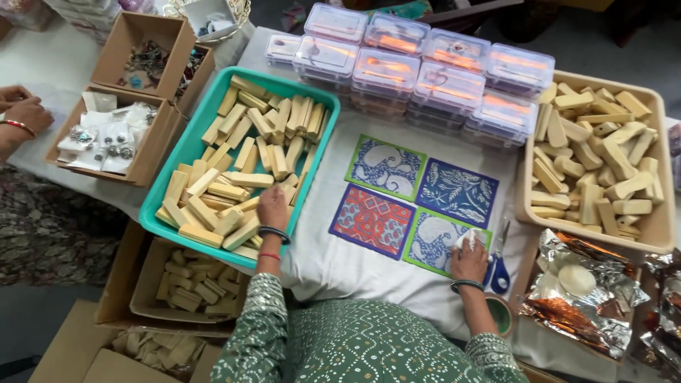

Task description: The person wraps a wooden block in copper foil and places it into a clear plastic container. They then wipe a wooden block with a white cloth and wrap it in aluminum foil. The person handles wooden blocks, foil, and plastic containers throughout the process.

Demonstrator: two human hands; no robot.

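Fingers (461, 250) of the right hand (469, 261) are closed around a small white wad (469, 237), which they press onto the upper right corner of a green-bordered print (434, 237) with a pale paisley figure. That print is the lower right one of four coloured squares lying close together on a white cloth (333, 266); beside it is a red-patterned square (372, 220), and above them are a blue leaf square (457, 191) and a second green paisley square (385, 167). The left hand (273, 209) rests palm down on the wooden blocks (241, 163) at the near edge of a teal tray (186, 149); its fingers curl among them, but whether they grip one I cannot tell. The work in hand looks like dabbing or wiping the print while the other hand feels for a block. A next move would call for keeping the wad flat on the print and lifting a single block free of the pile without shifting its neighbours. Blue-handled scissors (500, 269) lie just right of the right hand, with a tape roll (502, 312) near the wrist. Farther out are a beige tray (656, 227) of more blocks, stacked clear boxes (418, 64), crumpled foil (582, 298), and another person's hand (25, 113) at the far left.
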